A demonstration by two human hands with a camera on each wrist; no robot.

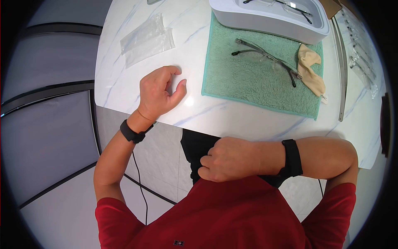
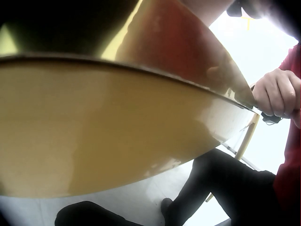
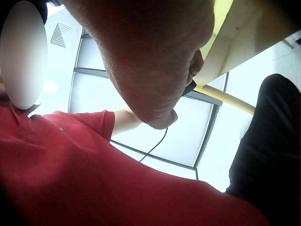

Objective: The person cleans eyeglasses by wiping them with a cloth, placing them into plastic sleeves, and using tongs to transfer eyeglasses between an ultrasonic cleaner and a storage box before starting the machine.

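Observation:
My left hand (image 1: 159,89) rests on the white marbled table, its fingers loosely bent and thumb apart, with nothing between them. Close to my lap, just off the table's front edge, my right hand (image 1: 228,159) hangs with curled fingers; no object shows in it. In the left wrist view the same right hand (image 2: 277,94) appears beside the red shirt. To the right of the left hand, a pair of eyeglasses (image 1: 265,54) lies on a green towel (image 1: 236,83). A beige cloth (image 1: 311,70) lies crumpled against the glasses' right end.
A white oblong tub (image 1: 265,25) stands at the towel's back edge with another pair of glasses (image 1: 292,6) in it. Clear plastic bags (image 1: 147,41) lie at the back left. A thin metal strip (image 1: 342,74) and bagged glasses (image 1: 360,58) are on the right.

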